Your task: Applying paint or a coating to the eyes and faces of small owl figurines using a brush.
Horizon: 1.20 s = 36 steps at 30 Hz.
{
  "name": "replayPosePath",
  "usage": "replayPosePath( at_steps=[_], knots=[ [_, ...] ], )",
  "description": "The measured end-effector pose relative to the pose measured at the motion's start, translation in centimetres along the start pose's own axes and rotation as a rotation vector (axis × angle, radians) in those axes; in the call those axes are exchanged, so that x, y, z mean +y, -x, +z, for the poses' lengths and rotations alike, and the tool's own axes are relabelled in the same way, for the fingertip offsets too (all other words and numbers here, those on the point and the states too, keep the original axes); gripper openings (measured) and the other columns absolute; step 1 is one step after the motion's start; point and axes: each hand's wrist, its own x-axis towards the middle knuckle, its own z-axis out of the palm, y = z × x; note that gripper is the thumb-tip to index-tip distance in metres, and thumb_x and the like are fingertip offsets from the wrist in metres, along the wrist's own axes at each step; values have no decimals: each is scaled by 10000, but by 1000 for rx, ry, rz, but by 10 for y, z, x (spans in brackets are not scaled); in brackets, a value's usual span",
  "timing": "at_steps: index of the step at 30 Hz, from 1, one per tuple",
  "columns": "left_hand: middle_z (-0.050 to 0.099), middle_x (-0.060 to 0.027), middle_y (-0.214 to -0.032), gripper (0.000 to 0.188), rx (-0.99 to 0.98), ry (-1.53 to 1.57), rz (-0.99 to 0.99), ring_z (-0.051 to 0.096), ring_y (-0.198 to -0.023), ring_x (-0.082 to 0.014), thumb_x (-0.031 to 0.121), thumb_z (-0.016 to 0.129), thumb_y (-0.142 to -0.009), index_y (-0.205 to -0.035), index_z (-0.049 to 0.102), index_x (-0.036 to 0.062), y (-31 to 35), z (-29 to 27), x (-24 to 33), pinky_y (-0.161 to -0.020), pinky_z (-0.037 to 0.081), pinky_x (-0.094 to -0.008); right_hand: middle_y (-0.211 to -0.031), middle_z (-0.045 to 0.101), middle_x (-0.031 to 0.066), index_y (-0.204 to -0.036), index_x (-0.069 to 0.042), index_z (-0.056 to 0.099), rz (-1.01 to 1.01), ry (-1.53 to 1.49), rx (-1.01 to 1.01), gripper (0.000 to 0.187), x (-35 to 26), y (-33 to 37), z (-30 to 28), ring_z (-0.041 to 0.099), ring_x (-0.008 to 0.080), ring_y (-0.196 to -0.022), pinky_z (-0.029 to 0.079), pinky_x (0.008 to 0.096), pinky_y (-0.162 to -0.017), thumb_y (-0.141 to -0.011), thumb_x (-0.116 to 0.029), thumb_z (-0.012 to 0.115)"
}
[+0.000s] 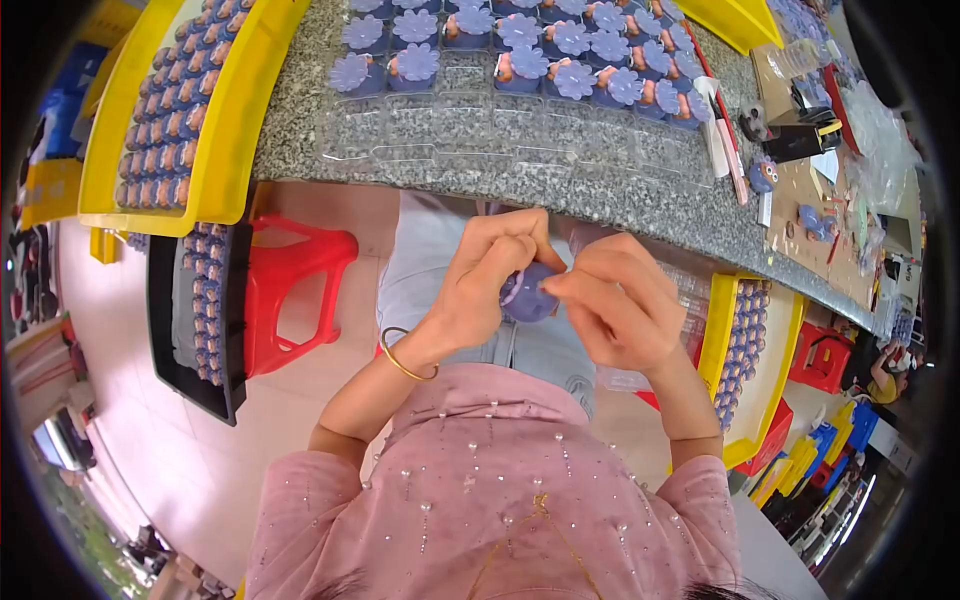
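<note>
My left hand is closed round a small, rounded, translucent purple piece, held above my lap just below the table's front edge. The fingers of my right hand are pinched together at the right side of that piece. Whether a smaller part sits between those fingertips cannot be made out. Beyond my hands, a see-through plastic tray lies on the speckled grey table. Rows of small figures with purple flower-shaped tops stand in it, with bare slots along its near side.
At left, a yellow bin holds rows of figures, above a black crate and a red stool. Another yellow bin stands at right. A red-and-white pen-like stick and a black holder lie on the table's right.
</note>
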Motion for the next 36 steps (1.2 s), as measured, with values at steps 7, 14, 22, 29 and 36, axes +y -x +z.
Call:
replayPosePath(
  at_steps=[7,14,22,29,36],
  knots=[
    [367,-14,-620,273,-71,64,-26,308,-582,-92,231,370,-795,-628,382,16,-3,-4,-3,-524,243,-278,-803,580,110,-833,9,670,-128,-82,-44,317,8,-8,-1,567,262,-658,473,337,-559,-524,79,669],
    [328,-6,-614,236,-121,130,-166,292,-584,-85,187,354,-797,-616,316,39,-1,-3,2,-513,228,-266,-819,582,120,-846,16,658,-95,-140,-156,303,14,-5,-7,571,259,-668,468,327,-553,-551,85,667],
    [300,5,-594,220,-146,119,-134,275,-579,-85,198,364,-783,-619,330,56,-4,-8,-3,-508,234,-265,-842,582,126,-831,10,650,-104,-215,-169,258,15,-10,-3,572,262,-673,470,338,-563,-584,83,661],
    [489,-61,-608,271,-138,360,-238,497,-540,-130,176,371,-821,-654,465,-15,0,-8,4,-513,396,-262,-805,563,123,-835,19,634,0,-160,-144,235,27,-13,-11,560,255,-660,448,326,-549,-619,110,656],
    [558,-131,-663,389,117,130,-3,563,-548,-169,275,374,-831,-708,522,-62,-1,-2,3,-512,411,-265,-800,566,127,-833,34,627,221,-175,131,141,1,0,10,539,192,-660,425,280,-576,-721,120,630]
  ],
)
